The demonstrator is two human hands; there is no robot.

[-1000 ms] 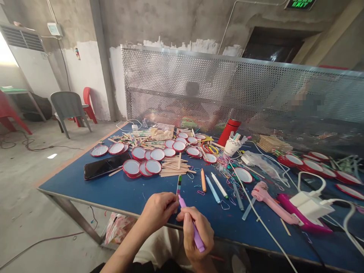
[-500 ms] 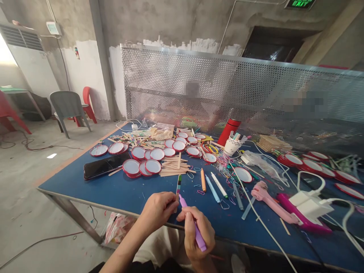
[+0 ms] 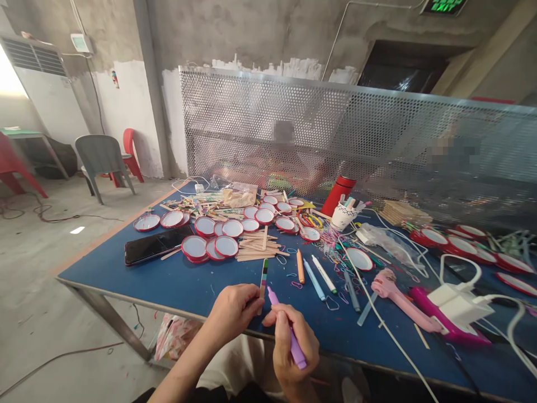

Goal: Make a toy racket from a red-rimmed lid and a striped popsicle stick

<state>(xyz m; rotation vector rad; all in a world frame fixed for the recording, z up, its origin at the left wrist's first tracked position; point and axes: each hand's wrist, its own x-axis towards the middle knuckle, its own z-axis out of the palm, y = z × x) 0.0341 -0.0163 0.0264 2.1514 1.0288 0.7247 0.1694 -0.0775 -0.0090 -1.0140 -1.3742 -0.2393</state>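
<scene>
The left hand (image 3: 235, 310) pinches the near end of a thin wooden stick (image 3: 263, 277) between thumb and fingertips. The stick points away over the front edge of the blue surface (image 3: 176, 280) and shows bands of colour along its length. The right hand (image 3: 293, 341) has its grip pressed together around a purple marker (image 3: 297, 354), held like a pen, with the tip right at the stick just past the left fingertips.

The stick looks very light, stiff and flat, and probably snaps if bent hard. Holding it by the end with its flat faces between the fingers seems best, since that leaves the length free. The marker's smooth plastic barrel looks easy to hold low, near the tip.

Several loose pens (image 3: 314, 279) and scattered paper clips (image 3: 331, 305) lie just ahead of the hands. Farther back lie a heap of plain sticks (image 3: 255, 249) and red-rimmed round lids (image 3: 226, 245), with a phone (image 3: 155, 244) to their left. A white cable (image 3: 390, 330) and a pink tool (image 3: 400, 299) crowd the right side. Nothing lies between the two hands.
</scene>
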